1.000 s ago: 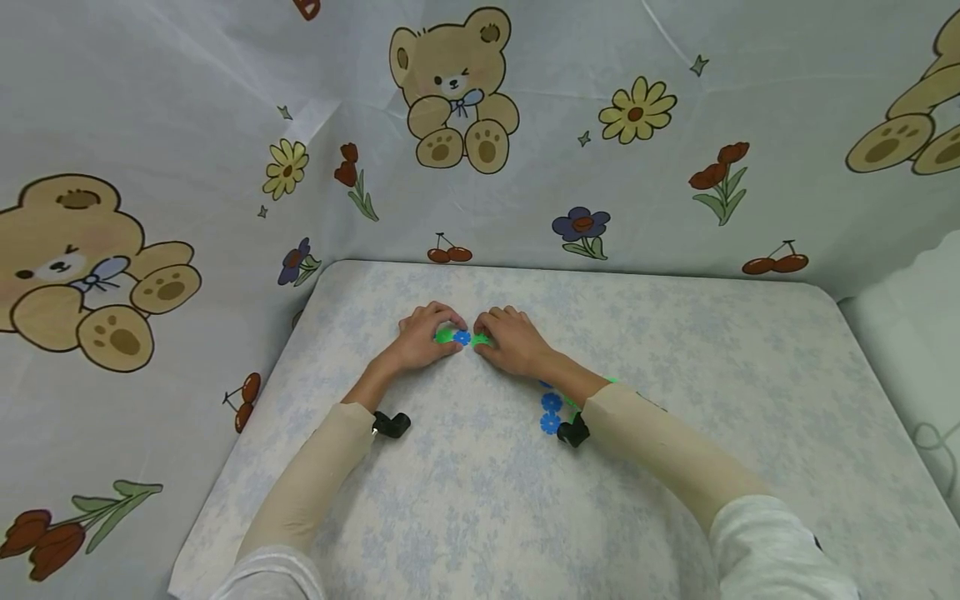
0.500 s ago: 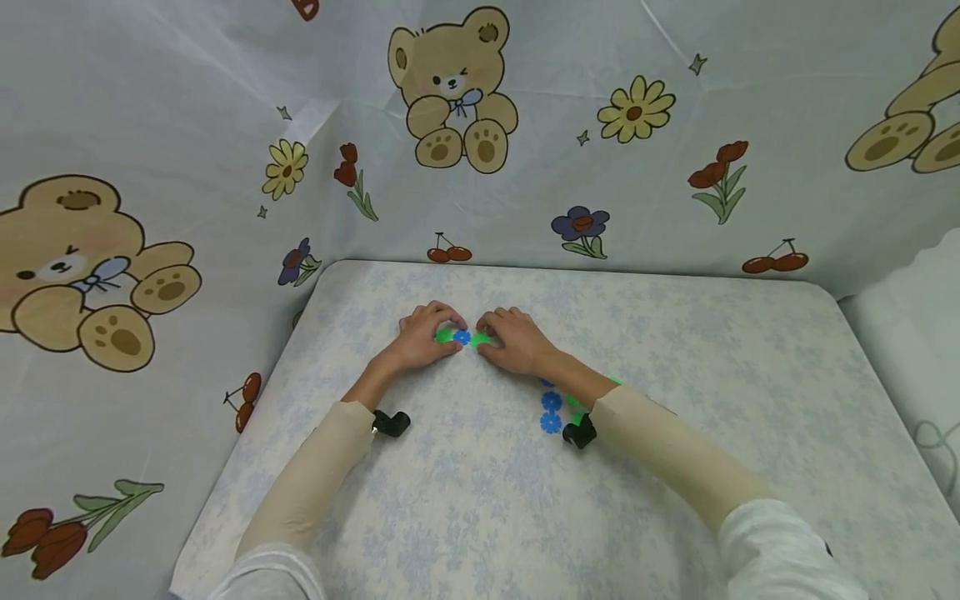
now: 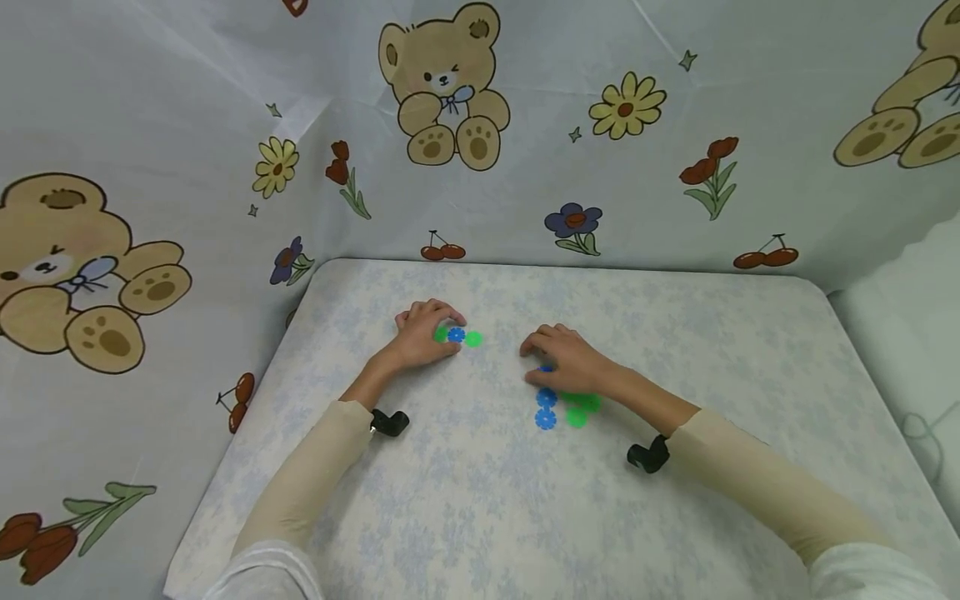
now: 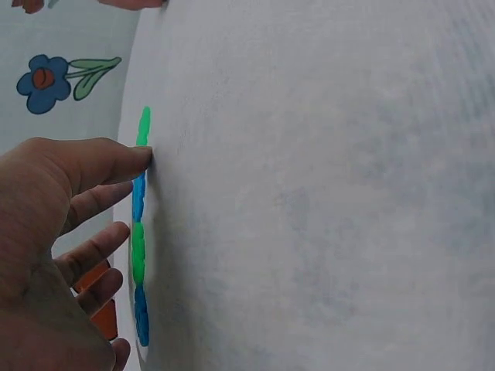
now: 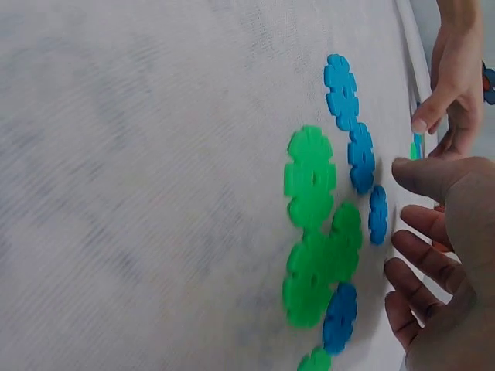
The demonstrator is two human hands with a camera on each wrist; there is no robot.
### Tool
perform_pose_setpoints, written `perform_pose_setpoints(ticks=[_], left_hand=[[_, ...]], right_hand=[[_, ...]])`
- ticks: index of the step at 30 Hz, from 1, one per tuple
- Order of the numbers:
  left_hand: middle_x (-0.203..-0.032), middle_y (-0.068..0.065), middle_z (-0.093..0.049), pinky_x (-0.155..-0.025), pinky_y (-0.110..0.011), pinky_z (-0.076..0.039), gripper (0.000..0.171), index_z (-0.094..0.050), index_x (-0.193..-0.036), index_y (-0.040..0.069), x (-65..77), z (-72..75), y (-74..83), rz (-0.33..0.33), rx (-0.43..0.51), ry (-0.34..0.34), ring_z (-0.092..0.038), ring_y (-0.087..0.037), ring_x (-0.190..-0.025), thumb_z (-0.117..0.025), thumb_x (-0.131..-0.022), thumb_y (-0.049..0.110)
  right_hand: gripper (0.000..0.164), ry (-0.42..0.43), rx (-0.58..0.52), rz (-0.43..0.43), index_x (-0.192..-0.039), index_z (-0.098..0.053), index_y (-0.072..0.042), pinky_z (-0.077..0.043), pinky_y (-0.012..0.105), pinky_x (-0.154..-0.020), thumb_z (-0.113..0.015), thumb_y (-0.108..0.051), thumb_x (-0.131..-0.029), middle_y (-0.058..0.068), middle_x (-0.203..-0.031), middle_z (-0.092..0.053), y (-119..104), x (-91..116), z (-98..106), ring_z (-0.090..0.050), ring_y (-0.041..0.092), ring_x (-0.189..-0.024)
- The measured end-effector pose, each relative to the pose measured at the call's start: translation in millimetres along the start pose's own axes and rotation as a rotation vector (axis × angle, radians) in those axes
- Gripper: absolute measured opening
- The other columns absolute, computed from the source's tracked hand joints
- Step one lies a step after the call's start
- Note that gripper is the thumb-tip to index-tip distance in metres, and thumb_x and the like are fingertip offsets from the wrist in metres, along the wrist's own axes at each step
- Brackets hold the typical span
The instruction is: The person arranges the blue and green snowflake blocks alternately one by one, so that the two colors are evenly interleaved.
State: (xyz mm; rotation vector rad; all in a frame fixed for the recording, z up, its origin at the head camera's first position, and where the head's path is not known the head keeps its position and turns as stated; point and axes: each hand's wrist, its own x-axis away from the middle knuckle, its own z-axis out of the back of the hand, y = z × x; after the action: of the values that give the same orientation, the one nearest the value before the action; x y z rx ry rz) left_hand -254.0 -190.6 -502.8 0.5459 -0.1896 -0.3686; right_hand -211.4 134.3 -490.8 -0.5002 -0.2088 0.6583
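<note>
My left hand (image 3: 423,335) rests at the table's back left, thumb and forefinger pinching a blue flower-shaped disc (image 3: 456,334). Green discs flank it, one (image 3: 473,338) at the right and one (image 3: 441,333) partly under the hand. Seen edge-on in the left wrist view, the discs form a line of alternating colours, with a blue one (image 4: 141,317) at its near end. My right hand (image 3: 572,360) hovers over a loose group of discs, fingers apart and loosely bent, holding nothing. Below it lie blue discs (image 5: 361,157) and green discs (image 5: 309,178), some overlapping.
A pale patterned cloth covers the table (image 3: 465,500). Behind and to the left hangs a curtain (image 3: 540,167) printed with bears and flowers. Black wrist cameras sit on the left sleeve (image 3: 322,467) and the right sleeve (image 3: 750,475). A cable (image 3: 926,433) lies at the right edge.
My right hand has let go of the green disc at the row's right end and moved right and nearer, over the loose discs. The left hand stays in place.
</note>
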Motion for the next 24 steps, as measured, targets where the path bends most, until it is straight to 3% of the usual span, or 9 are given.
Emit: perform_pose_setpoints(ticks=[7, 13, 24], left_hand=[[-0.152, -0.004, -0.052, -0.116, -0.066, -0.018, 0.03, -0.072, -0.128, 0.028, -0.5, -5.3, 6.7, -0.046, 0.031, 0.003, -0.036, -0.035, -0.145, -0.078, -0.1, 0.033], [-0.152, -0.005, -0.053, -0.114, -0.066, -0.02, 0.03, -0.072, -0.128, 0.027, -1.2, -7.6, 12.7, -0.064, 0.034, 0.01, -0.039, -0.036, -0.141, -0.078, -0.1, 0.032], [-0.153, -0.006, -0.054, -0.115, -0.066, -0.021, 0.027, -0.073, -0.128, 0.025, -3.1, -14.4, 15.3, -0.072, 0.039, 0.012, -0.043, -0.036, -0.139, -0.076, -0.102, 0.03]], right_hand=[[0.031, -0.009, -0.015, 0.005, -0.124, -0.074, -0.015, -0.044, 0.059, -0.104, -0.081, -0.028, -0.097, 0.004, -0.126, -0.07, 8, 19, 7, -0.06, 0.03, -0.119], [0.024, -0.006, -0.044, 0.029, -0.118, -0.073, -0.014, -0.045, 0.056, -0.101, -0.08, -0.023, -0.098, 0.005, -0.122, -0.07, 12, 22, 5, -0.057, 0.027, -0.112], [0.026, 0.002, -0.033, 0.026, -0.118, -0.07, -0.012, -0.045, 0.053, -0.105, -0.08, -0.023, -0.097, 0.004, -0.12, -0.071, 13, 26, 6, -0.06, 0.025, -0.114]])
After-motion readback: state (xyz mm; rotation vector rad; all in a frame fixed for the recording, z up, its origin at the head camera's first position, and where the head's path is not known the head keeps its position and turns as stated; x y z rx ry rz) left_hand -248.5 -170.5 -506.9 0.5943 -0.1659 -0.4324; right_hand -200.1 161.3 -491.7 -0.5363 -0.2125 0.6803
